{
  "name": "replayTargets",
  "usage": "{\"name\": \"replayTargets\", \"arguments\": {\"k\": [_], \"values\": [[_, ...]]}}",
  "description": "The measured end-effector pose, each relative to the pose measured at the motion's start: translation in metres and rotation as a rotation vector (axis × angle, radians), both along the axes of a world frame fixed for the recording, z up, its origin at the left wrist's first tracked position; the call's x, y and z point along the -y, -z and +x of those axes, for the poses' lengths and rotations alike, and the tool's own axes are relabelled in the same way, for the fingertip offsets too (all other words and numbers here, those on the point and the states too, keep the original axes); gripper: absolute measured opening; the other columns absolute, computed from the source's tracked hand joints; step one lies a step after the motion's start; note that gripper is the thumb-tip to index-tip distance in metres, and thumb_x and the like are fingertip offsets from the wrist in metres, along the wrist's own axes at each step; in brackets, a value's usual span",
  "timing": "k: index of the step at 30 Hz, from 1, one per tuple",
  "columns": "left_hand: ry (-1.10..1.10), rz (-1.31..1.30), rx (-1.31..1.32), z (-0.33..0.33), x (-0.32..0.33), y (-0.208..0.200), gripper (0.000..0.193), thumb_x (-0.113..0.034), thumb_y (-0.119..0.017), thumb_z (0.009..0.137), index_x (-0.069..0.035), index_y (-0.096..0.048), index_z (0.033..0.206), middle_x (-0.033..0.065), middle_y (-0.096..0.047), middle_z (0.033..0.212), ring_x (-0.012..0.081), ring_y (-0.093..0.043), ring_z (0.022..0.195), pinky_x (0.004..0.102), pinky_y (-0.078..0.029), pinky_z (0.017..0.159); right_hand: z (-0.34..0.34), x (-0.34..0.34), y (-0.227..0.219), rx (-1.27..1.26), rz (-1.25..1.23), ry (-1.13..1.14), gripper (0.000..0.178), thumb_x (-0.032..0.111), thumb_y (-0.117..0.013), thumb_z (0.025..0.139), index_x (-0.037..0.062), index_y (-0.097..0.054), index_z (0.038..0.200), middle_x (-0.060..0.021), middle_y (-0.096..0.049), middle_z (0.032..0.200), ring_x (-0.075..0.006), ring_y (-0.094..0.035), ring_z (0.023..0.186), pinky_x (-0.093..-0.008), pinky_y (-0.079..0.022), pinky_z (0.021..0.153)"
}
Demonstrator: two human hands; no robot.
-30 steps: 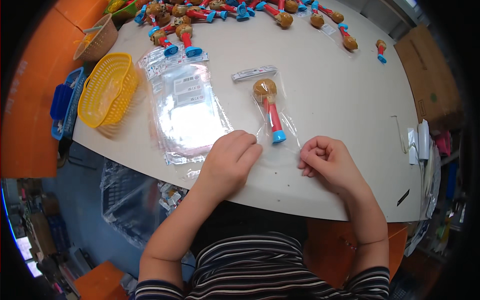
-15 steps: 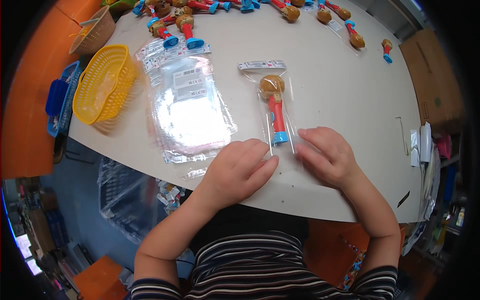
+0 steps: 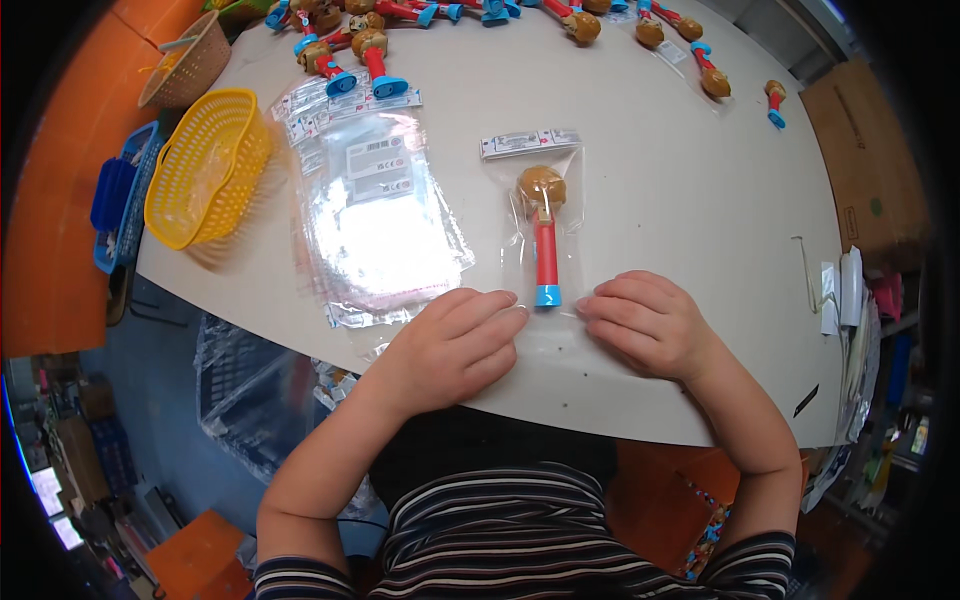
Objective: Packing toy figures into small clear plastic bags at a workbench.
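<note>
A clear plastic bag with a printed header strip lies on the table before me. Inside it is a toy figure with a round brown head, a red stem-like body and a light blue base. My left hand has its fingers closed at the lower left edge of this bag, and my right hand pinches the lower right edge. The toy's base points toward me, between the two hands. Left of the bag lies a stack of flat clear bags with silvery glare.
Several loose toy figures lie along the table's far side. A yellow basket stands at the left edge, near a blue basket and a beige basket. A cardboard box is on the right, beside a bent wire.
The bagged toy has turned from slightly tilted to nearly straight, and its base sits a little closer to me. My left hand has shifted slightly left.
</note>
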State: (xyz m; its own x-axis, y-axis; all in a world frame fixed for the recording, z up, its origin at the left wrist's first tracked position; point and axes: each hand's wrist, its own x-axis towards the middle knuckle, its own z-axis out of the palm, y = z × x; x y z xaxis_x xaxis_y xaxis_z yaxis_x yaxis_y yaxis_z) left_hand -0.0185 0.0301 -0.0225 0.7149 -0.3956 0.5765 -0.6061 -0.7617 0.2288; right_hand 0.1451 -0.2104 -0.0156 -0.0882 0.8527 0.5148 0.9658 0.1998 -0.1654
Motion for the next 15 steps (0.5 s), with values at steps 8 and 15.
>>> {"name": "replayTargets", "arguments": {"k": [8, 15], "values": [[0.062, -0.003, -0.006, 0.0031, -0.0025, -0.0015, 0.022, -0.009, -0.067, 0.075, -0.002, -0.06, 0.095, 0.0154, -0.065, 0.116, 0.0332, -0.063, 0.106, 0.0405, -0.055, 0.08, -0.0039, -0.001, -0.0029, 0.159, 0.072, -0.063, 0.017, 0.006, -0.071, 0.073, 0.0064, -0.06, 0.085, -0.0087, -0.069, 0.115, -0.0218, -0.065, 0.087, -0.0323, -0.055, 0.073], [0.068, -0.181, -0.225, 0.0031, -0.0074, 0.0046, 0.021, -0.004, -0.07, 0.077, -0.003, -0.06, 0.095, 0.0128, -0.066, 0.111, 0.034, -0.063, 0.104, 0.0421, -0.052, 0.087, -0.0024, 0.0026, -0.004, -0.013, -0.07, -0.007, 0.013, 0.006, -0.071, 0.076, 0.0083, -0.06, 0.082, -0.0056, -0.072, 0.11, -0.022, -0.066, 0.084, -0.0315, -0.055, 0.071]]}}
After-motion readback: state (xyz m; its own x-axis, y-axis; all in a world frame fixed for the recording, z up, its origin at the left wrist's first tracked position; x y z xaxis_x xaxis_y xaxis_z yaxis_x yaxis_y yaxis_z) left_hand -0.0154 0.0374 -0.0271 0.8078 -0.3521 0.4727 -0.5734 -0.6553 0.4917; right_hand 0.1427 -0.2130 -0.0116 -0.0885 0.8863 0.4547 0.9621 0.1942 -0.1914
